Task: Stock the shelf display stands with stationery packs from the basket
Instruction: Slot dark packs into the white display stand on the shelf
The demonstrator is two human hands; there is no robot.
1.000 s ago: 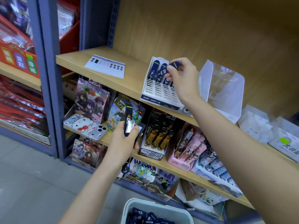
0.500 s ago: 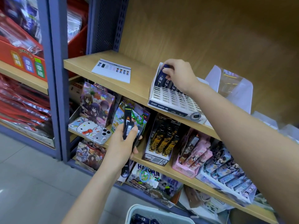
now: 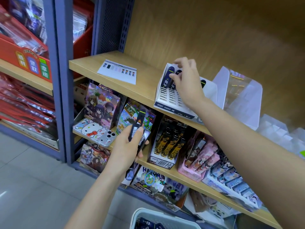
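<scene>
While the left hand (image 3: pixel 127 146) grips a small bundle of held packs (image 3: pixel 137 128), at least two, dark, barcodes showing, one yellow-green tip uppermost, the right hand (image 3: pixel 187 81) lies over the white display stand (image 3: pixel 166 96) at the front edge of the upper shelf (image 3: pixel 92 63). Three shelved packs (image 3: pixel 167 77) show in the stand's back row: two at its left corner, reading "E0", and one further right. The right thumb touches the second; the fingers curve loosely and are blurred, so a pinch cannot be told. The stand's front strip reads "S1357" and "HB". One printed sheet (image 3: pixel 118 73) lies near the shelf's left end, and one clear stand (image 3: pixel 239 96) sits just right of the white one. One basket (image 3: pixel 140 214) holds more "E0" packs.
</scene>
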